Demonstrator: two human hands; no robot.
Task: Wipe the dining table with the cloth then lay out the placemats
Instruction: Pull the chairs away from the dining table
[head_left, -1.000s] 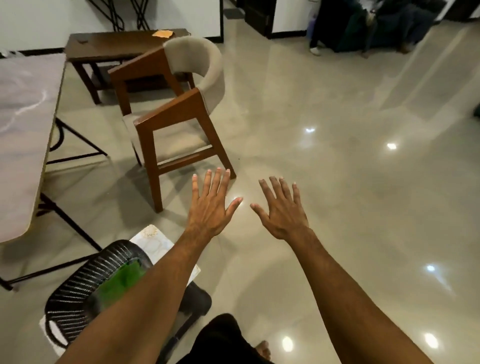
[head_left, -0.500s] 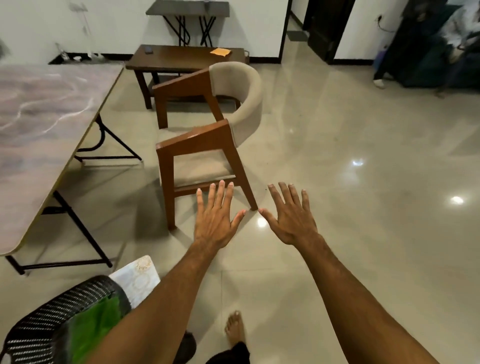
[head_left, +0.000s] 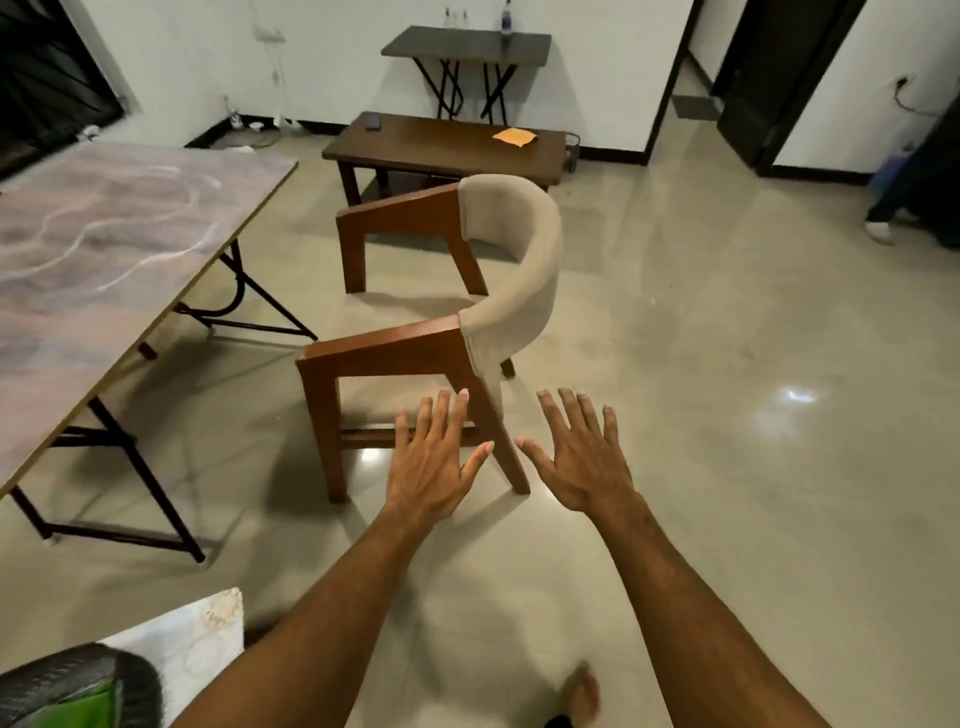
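Observation:
The dining table (head_left: 104, 260) with a pinkish marbled top and black folding legs stands at the left. A green cloth (head_left: 88, 706) lies in a black woven basket (head_left: 62, 675) at the bottom left corner. A pale patterned placemat (head_left: 197, 644) sticks out from under the basket. My left hand (head_left: 431, 462) and my right hand (head_left: 582, 457) are stretched out in front of me over the floor, palms down, fingers spread, holding nothing.
A wooden chair (head_left: 441, 322) with a beige padded back stands just beyond my hands, right of the table. Behind it is a dark wooden bench (head_left: 441, 140) with an orange cloth (head_left: 514, 136). A person's foot (head_left: 883, 228) shows at the far right.
The view has swung up and left: the table and chair now fill more of the frame, and the basket has slid to the bottom left corner. Both hands stay spread and empty.

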